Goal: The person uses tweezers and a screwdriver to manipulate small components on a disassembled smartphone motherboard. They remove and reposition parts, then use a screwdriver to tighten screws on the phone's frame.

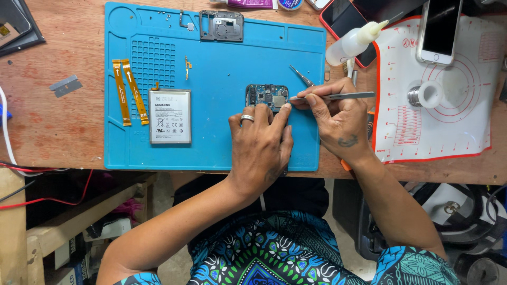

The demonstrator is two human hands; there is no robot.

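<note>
While I watched through the head camera, the left hand (260,145) lay flat on the blue work mat (222,142), its fingertips pressed against the near edge of a small circuit board (268,96) — pinning it down rather than clenched round it. The board sat a little right of the mat's middle, dark blue-green with silvery shields. The right hand (338,119) was pinched on a pair of metal tweezers (338,96), held almost level, their tip touching the board's right edge. To the left of the board a flat grey battery (169,116) lay on the mat, a rectangle with a white label covered in small dark print and a row of symbols; I could see it stood well apart from both hands. Further left lay two orange ribbon cables (128,91) side by side, each marked with a pale arrow. At the mat's far edge rested a grey metal frame piece (221,25). Off the mat's right side a white sheet with red rings and markings (449,121) covered the wooden table (53,121) — on it a white phone (438,31) lay face up and a roll of white tape (426,94) sat nearer. A clear squeeze bottle (353,43) lay tilted between mat and sheet.
</note>
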